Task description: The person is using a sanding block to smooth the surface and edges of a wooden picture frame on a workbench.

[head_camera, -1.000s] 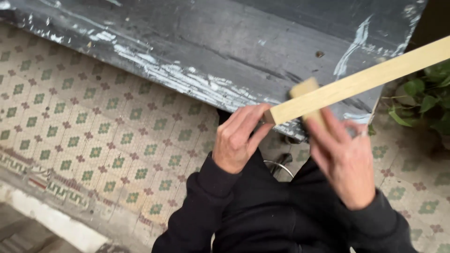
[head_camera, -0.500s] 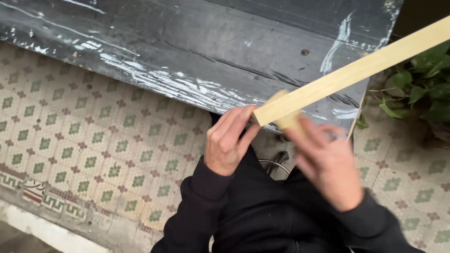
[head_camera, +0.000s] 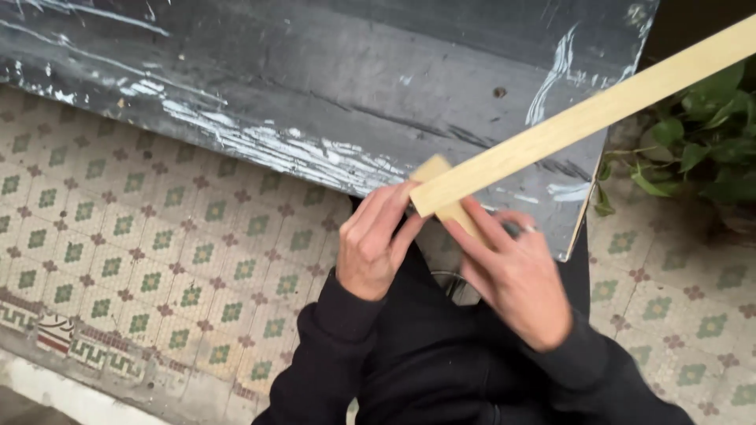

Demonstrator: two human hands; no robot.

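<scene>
A long pale wooden strip [head_camera: 598, 114] slants from the upper right down to the middle of the view. My left hand [head_camera: 376, 240] pinches its near end between thumb and fingers. My right hand [head_camera: 512, 271], a ring on one finger, presses a small tan sanding block [head_camera: 442, 182] against the underside of that end. Both arms are in black sleeves, and the strip hangs over the edge of a dark board.
A large dark grey board [head_camera: 331, 86] streaked with white paint lies across the top. Patterned floor tiles [head_camera: 142, 236] with green and red motifs spread to the left. A green leafy plant [head_camera: 701, 142] sits at the right. A pale kerb [head_camera: 71, 393] runs along the bottom left.
The strip's near end and the left hand have shifted slightly. My right hand has slid the block along the strip's end, moving back and forth.
</scene>
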